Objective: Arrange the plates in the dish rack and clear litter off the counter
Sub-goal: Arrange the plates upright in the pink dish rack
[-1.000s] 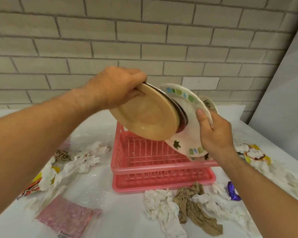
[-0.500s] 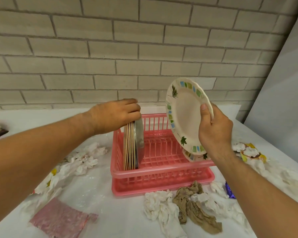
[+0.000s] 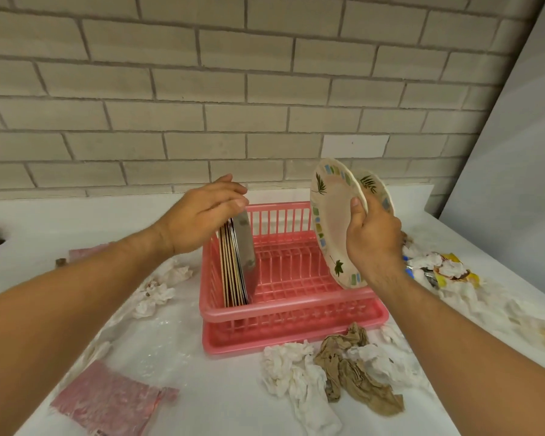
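Observation:
A pink dish rack stands on the white counter. Several plates stand on edge at its left end. My left hand hovers over their tops with fingers straight, touching or just off the rims. My right hand grips two cream plates with leaf patterns, held upright above the rack's right side. Crumpled white tissues and a brown paper wad lie in front of the rack.
More tissues lie left of the rack, with a pink wrapper at the front left. Tissues and a yellow wrapper litter the right side. A brick wall runs behind; a grey panel leans at the right.
My left hand set the stack of plates upright in the rack's left end and has since loosened and lifted off them. The right hand keeps the patterned plates, now raised and upright.

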Demonstrator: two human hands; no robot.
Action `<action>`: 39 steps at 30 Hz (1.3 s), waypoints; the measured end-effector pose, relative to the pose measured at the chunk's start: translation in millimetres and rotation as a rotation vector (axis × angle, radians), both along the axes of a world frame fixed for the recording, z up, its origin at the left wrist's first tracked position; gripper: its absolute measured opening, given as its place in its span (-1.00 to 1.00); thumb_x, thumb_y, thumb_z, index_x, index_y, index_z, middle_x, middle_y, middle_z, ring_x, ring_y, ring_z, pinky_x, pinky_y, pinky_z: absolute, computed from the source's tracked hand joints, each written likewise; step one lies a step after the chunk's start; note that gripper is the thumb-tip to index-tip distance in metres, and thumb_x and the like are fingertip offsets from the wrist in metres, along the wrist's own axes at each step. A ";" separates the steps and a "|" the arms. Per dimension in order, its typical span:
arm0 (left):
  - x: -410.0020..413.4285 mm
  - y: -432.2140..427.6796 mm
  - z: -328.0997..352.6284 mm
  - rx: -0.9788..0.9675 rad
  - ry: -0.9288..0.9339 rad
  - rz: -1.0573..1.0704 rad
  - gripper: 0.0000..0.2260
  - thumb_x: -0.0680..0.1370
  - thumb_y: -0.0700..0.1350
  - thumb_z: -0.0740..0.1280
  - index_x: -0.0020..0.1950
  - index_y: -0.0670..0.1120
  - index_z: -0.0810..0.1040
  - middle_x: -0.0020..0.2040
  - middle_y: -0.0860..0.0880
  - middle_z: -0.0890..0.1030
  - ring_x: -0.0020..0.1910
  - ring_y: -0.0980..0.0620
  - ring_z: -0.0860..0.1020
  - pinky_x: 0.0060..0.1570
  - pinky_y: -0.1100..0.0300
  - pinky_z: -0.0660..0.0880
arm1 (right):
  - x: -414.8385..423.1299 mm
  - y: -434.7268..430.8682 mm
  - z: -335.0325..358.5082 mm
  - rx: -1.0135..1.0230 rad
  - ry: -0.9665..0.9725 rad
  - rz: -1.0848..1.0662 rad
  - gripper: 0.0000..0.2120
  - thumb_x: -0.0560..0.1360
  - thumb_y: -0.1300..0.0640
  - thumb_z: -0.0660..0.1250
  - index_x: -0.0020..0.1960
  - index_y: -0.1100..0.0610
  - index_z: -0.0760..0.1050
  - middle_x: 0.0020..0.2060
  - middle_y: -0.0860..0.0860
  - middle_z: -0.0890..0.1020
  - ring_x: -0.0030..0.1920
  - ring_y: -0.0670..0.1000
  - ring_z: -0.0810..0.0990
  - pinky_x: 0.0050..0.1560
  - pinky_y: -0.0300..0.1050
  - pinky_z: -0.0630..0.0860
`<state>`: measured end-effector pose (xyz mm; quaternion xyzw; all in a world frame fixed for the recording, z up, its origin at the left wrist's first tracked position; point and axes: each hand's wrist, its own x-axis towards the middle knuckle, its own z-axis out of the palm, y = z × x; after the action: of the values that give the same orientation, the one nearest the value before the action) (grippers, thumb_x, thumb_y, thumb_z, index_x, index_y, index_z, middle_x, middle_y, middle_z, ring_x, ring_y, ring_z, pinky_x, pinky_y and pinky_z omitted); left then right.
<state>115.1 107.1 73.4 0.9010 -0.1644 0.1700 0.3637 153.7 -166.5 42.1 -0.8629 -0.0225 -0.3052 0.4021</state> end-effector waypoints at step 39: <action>-2.3 -20.6 -25.1 0.060 -0.218 0.249 -0.54 0.54 0.06 0.16 0.41 -0.09 0.35 0.52 0.05 0.17 0.45 0.21 0.14 0.32 0.35 0.09 | -23.6 5.2 70.7 -0.702 0.032 0.082 -0.58 0.55 -0.24 0.15 0.20 0.04 0.47 -0.34 -0.06 0.49 -0.37 -0.04 0.40 -0.38 -0.23 0.27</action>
<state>112.8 86.4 48.4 0.9011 -0.0950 0.3054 0.2928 130.1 -161.3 112.7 -0.9515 -0.1545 -0.2490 0.0932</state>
